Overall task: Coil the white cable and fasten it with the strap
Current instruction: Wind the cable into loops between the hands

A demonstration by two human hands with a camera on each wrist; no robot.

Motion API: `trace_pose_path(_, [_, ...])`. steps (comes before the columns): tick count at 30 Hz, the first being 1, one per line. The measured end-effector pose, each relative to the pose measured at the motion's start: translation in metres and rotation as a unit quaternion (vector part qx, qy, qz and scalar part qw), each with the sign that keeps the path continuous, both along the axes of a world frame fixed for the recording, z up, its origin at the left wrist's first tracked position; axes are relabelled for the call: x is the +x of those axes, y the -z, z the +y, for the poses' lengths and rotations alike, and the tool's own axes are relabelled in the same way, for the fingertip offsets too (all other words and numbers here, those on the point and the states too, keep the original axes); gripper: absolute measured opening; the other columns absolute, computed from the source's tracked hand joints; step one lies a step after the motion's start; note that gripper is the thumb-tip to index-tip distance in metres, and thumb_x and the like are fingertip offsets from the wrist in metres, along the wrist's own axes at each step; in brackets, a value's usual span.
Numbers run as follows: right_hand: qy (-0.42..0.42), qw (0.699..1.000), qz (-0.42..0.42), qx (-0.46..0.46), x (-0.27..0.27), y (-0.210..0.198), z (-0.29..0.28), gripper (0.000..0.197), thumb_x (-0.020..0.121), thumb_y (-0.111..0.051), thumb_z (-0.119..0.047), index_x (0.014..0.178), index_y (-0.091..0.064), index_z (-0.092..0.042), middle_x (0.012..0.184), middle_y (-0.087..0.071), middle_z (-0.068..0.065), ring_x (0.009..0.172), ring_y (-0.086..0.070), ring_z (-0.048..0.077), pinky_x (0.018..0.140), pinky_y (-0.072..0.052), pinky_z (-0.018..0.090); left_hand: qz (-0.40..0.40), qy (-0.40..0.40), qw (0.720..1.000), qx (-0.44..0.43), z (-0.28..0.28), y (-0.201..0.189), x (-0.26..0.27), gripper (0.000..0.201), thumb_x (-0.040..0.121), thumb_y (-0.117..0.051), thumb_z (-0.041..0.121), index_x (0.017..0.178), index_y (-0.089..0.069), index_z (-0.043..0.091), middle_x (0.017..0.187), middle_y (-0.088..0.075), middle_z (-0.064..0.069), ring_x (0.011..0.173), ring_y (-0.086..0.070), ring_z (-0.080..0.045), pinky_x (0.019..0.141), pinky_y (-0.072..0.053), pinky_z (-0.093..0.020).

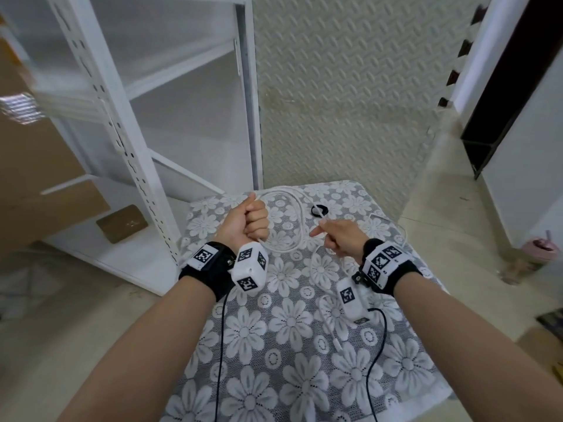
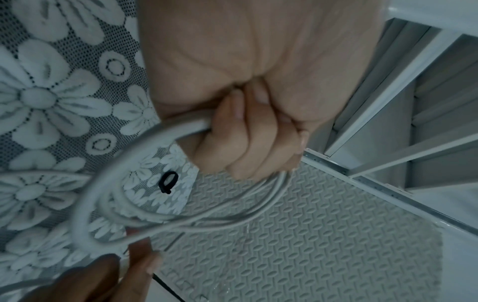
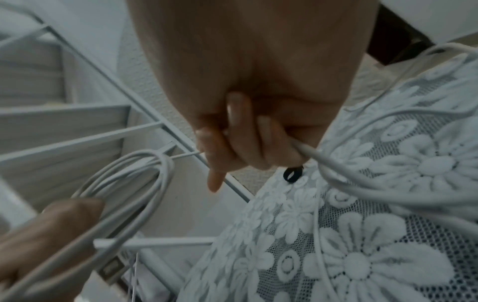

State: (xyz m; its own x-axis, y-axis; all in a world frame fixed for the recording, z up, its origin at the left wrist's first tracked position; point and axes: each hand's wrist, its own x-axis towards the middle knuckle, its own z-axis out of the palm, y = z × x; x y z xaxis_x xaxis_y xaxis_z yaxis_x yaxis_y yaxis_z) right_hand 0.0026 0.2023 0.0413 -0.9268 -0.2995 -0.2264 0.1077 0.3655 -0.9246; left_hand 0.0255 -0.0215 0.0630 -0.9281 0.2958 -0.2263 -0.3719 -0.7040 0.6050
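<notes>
My left hand [image 1: 253, 222] is curled in a fist round several loops of the white cable [image 1: 297, 220], held above the table's far left part; the left wrist view shows the loops [image 2: 108, 204] hanging from the fingers [image 2: 245, 143]. My right hand [image 1: 335, 236] grips the loose run of the same cable [image 3: 336, 169], its index finger pointing left. The cable's free end with its plug [image 1: 336, 342] trails on the cloth under my right wrist. A USB plug [image 3: 111, 269] shows beside my left hand. The black strap [image 1: 319, 211] lies on the cloth beyond both hands.
The small table is covered with a grey cloth with white flowers [image 1: 289, 360]. A white metal shelf rack [image 1: 137, 123] stands to the left and a textured mat [image 1: 350, 102] lies on the floor beyond. A pink cup [image 1: 537, 249] sits on the floor at right.
</notes>
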Motion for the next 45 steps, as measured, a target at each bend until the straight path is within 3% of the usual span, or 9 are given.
trace_pose_path(4, [-0.023, 0.998, 0.000, 0.059, 0.002, 0.002, 0.000, 0.032, 0.097, -0.047, -0.037, 0.096, -0.066, -0.011, 0.054, -0.044, -0.001, 0.043, -0.037, 0.011, 0.043, -0.034, 0.020, 0.018, -0.057, 0.997, 0.058, -0.007, -0.005, -0.004, 0.068, 0.101, -0.025, 0.042, 0.039, -0.042, 0.019, 0.034, -0.019, 0.006, 0.040, -0.004, -0.006, 0.035, -0.007, -0.017])
trace_pose_path(9, [0.058, 0.997, -0.011, 0.056, -0.006, 0.017, 0.022, 0.028, 0.085, -0.068, -0.030, 0.071, -0.060, -0.007, 0.055, -0.049, 0.002, 0.049, -0.049, 0.016, 0.062, -0.050, 0.032, 0.053, -0.162, 0.975, 0.146, -0.039, -0.007, -0.015, 0.068, 0.102, -0.024, 0.035, 0.039, -0.041, 0.019, 0.031, -0.027, 0.005, 0.039, -0.005, -0.005, 0.032, -0.010, -0.016])
trace_pose_path(12, [0.141, 0.990, -0.016, 0.013, -0.007, 0.022, 0.032, 0.027, 0.084, -0.071, -0.024, 0.065, -0.058, -0.009, 0.050, -0.044, 0.003, 0.042, -0.037, 0.015, 0.043, -0.038, 0.023, 0.050, -0.199, 0.968, 0.141, -0.056, -0.009, -0.018, 0.070, 0.102, -0.021, 0.032, 0.036, -0.039, 0.019, 0.031, -0.026, 0.006, 0.032, -0.008, -0.008, 0.029, -0.014, -0.017])
trace_pose_path(16, [0.122, 0.993, -0.005, 0.004, -0.007, 0.024, 0.030, 0.024, 0.085, -0.070, -0.021, 0.079, -0.066, 0.003, 0.050, -0.049, 0.002, 0.047, -0.038, 0.015, 0.045, -0.035, 0.024, 0.033, -0.182, 0.979, 0.083, -0.051, -0.008, -0.014, 0.069, 0.102, -0.024, 0.035, 0.037, -0.042, 0.021, 0.032, -0.026, 0.007, 0.025, -0.014, -0.006, 0.029, -0.013, -0.016])
trace_pose_path(23, [-0.002, 0.998, 0.018, -0.056, 0.004, 0.006, 0.003, 0.020, 0.087, -0.066, -0.020, 0.103, -0.068, -0.008, 0.081, -0.071, 0.002, 0.065, -0.063, 0.009, 0.063, -0.053, 0.019, 0.008, -0.110, 0.991, 0.070, -0.017, 0.002, -0.007, 0.072, 0.101, -0.023, 0.042, 0.036, -0.043, 0.020, 0.030, -0.027, 0.004, 0.040, -0.003, -0.005, 0.033, -0.008, -0.017])
trace_pose_path(26, [0.011, 0.995, 0.029, -0.100, 0.004, 0.000, -0.007, 0.017, 0.090, -0.063, -0.020, 0.101, -0.068, -0.008, 0.075, -0.070, 0.001, 0.055, -0.060, 0.007, 0.054, -0.051, 0.019, 0.017, -0.074, 0.995, 0.072, -0.010, 0.003, -0.003, 0.072, 0.102, -0.020, 0.043, 0.037, -0.044, 0.020, 0.030, -0.029, 0.004, 0.038, -0.004, -0.006, 0.036, -0.007, -0.016])
trace_pose_path(30, [0.090, 0.991, 0.047, -0.084, -0.001, 0.003, -0.008, 0.023, 0.096, -0.053, -0.020, 0.095, -0.069, -0.003, 0.058, -0.051, 0.002, 0.039, -0.039, 0.006, 0.039, -0.032, 0.016, 0.017, -0.061, 0.994, 0.092, -0.009, 0.000, -0.001, 0.071, 0.102, -0.021, 0.043, 0.039, -0.044, 0.019, 0.032, -0.022, 0.006, 0.038, -0.005, -0.007, 0.036, -0.008, -0.017])
trace_pose_path(38, [-0.013, 0.997, 0.050, 0.050, 0.007, 0.006, -0.013, 0.024, 0.096, -0.051, -0.035, 0.091, -0.069, -0.021, 0.042, -0.054, -0.001, 0.033, -0.039, 0.010, 0.037, -0.032, 0.018, 0.029, -0.108, 0.992, 0.053, 0.007, -0.004, 0.000, 0.066, 0.100, -0.029, 0.044, 0.040, -0.043, 0.020, 0.034, -0.025, 0.007, 0.027, -0.012, -0.006, 0.030, -0.011, -0.017])
trace_pose_path(45, [0.009, 1.000, -0.004, 0.014, 0.005, 0.005, -0.002, 0.023, 0.094, -0.056, -0.025, 0.093, -0.065, -0.004, 0.063, -0.061, 0.006, 0.054, -0.053, 0.016, 0.049, -0.046, 0.019, 0.034, -0.205, 0.970, 0.130, -0.016, 0.002, -0.004, 0.074, 0.101, -0.022, 0.043, 0.035, -0.043, 0.019, 0.030, -0.026, 0.007, 0.021, -0.022, -0.005, 0.028, -0.012, -0.016])
